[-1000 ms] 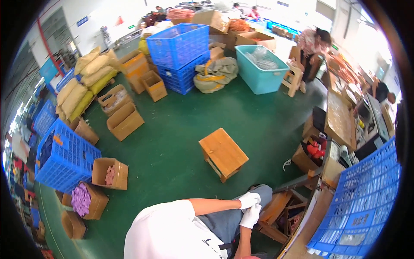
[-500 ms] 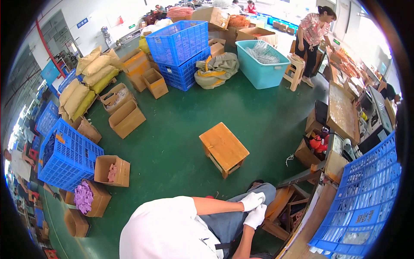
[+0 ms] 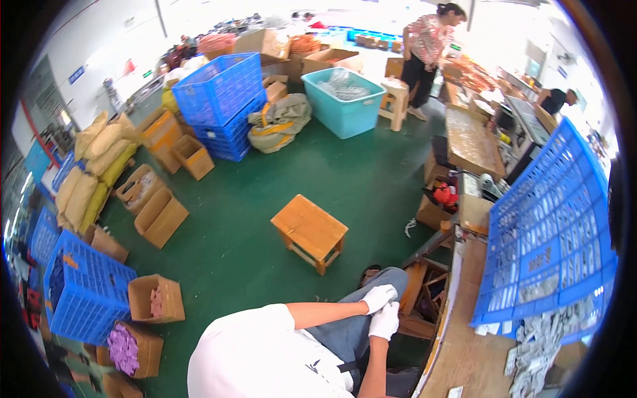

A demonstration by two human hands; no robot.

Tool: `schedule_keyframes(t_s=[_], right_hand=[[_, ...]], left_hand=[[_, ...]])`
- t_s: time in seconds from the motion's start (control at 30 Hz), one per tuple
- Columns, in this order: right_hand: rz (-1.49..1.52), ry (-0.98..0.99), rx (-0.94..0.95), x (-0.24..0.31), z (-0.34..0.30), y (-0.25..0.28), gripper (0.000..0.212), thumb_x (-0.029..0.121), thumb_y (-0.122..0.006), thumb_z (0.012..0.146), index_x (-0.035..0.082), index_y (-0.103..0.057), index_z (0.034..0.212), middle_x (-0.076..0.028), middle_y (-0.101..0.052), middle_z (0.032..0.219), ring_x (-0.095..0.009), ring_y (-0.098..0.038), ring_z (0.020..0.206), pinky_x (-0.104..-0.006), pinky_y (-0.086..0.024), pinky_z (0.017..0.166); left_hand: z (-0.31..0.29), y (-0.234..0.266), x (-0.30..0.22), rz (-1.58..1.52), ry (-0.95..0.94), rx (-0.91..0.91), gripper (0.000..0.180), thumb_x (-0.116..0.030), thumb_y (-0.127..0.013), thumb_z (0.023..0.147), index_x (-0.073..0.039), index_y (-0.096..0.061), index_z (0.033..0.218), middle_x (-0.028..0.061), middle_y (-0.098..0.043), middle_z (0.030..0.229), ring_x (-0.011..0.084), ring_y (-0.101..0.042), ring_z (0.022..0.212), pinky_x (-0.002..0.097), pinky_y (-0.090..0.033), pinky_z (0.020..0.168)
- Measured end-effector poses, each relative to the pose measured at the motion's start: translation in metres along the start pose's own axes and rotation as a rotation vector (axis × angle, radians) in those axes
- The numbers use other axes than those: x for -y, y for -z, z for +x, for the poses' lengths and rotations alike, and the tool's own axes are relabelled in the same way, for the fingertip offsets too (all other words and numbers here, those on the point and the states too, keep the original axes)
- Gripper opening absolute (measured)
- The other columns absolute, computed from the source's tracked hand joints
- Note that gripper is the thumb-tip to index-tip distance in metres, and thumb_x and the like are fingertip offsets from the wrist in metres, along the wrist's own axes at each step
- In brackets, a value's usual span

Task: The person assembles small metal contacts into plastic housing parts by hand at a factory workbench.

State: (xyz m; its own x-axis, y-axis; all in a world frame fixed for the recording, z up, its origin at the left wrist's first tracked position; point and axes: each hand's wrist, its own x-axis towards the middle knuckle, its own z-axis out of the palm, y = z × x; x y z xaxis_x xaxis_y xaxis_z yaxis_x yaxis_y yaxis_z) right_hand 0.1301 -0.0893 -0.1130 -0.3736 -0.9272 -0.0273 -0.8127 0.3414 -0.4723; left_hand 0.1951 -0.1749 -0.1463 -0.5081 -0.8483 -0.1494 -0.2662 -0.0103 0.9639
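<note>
My left hand (image 3: 380,298) and my right hand (image 3: 384,322), both in white gloves, meet over my bent knee in grey-blue trousers (image 3: 346,318). The fingers look curled and pressed together. Whether anything small is between them cannot be made out. To the right of my hands stands a wooden workbench (image 3: 458,312). On it a large blue plastic crate (image 3: 531,265) is tipped, and light grey parts (image 3: 547,345) lie spilled at its lower edge.
A wooden stool (image 3: 309,227) stands ahead on the green floor. Blue crates (image 3: 222,99), a turquoise tub (image 3: 342,109) and cardboard boxes (image 3: 161,217) stand beyond it. A person (image 3: 424,53) stands at the far right. Boxes with purple pieces (image 3: 123,348) and pink pieces (image 3: 156,302) are at left.
The view has swung to the right, so the stool and crates appear farther left and more of the bench and spilled parts shows. Both hands remain together at the knee.
</note>
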Motion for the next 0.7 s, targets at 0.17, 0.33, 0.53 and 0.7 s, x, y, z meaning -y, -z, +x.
schedule_keyframes(t_s=[0.17, 0.33, 0.53, 0.7], right_hand=[[-0.048, -0.052, -0.031, 0.001, -0.016, 0.008, 0.02, 0.021, -0.057, 0.089, 0.004, -0.062, 0.098, -0.016, -0.062, 0.094, -0.035, -0.068, 0.076, -0.0485, -0.056, 0.065], [0.101, -0.103, -0.033, -0.026, -0.024, -0.04, 0.023, 0.02, -0.055, 0.09, 0.002, -0.061, 0.104, -0.022, -0.064, 0.101, -0.042, -0.067, 0.081, -0.0533, -0.054, 0.073], [0.154, -0.252, -0.12, -0.045, -0.037, -0.078, 0.023, 0.02, -0.058, 0.088, 0.005, -0.063, 0.105, -0.019, -0.06, 0.109, -0.042, -0.066, 0.084, -0.0521, -0.053, 0.073], [0.103, -0.274, -0.271, -0.051, -0.049, -0.089, 0.015, 0.017, -0.056, 0.089, 0.004, -0.061, 0.094, -0.018, -0.059, 0.094, -0.04, -0.064, 0.076, -0.0523, -0.052, 0.066]], left_hand=[[0.004, -0.014, 0.021, -0.081, 0.043, 0.12, 0.03, -0.027, -0.056, 0.092, -0.003, -0.068, 0.105, 0.0103, -0.069, 0.101, 0.0223, -0.062, 0.098, 0.0358, -0.048, 0.09], [0.017, -0.02, 0.064, 0.05, 0.201, 0.315, 0.026, -0.019, -0.056, 0.089, -0.002, -0.071, 0.101, 0.0128, -0.071, 0.101, 0.0236, -0.066, 0.096, 0.0373, -0.051, 0.089], [0.017, -0.04, 0.063, 0.296, 0.266, 0.382, 0.027, -0.023, -0.056, 0.089, -0.009, -0.073, 0.104, 0.0142, -0.071, 0.107, 0.0299, -0.067, 0.103, 0.0394, -0.051, 0.09], [0.011, -0.052, 0.063, 0.274, 0.203, 0.421, 0.024, -0.017, -0.057, 0.09, -0.004, -0.071, 0.104, 0.0148, -0.071, 0.102, 0.0279, -0.068, 0.096, 0.0383, -0.052, 0.088]])
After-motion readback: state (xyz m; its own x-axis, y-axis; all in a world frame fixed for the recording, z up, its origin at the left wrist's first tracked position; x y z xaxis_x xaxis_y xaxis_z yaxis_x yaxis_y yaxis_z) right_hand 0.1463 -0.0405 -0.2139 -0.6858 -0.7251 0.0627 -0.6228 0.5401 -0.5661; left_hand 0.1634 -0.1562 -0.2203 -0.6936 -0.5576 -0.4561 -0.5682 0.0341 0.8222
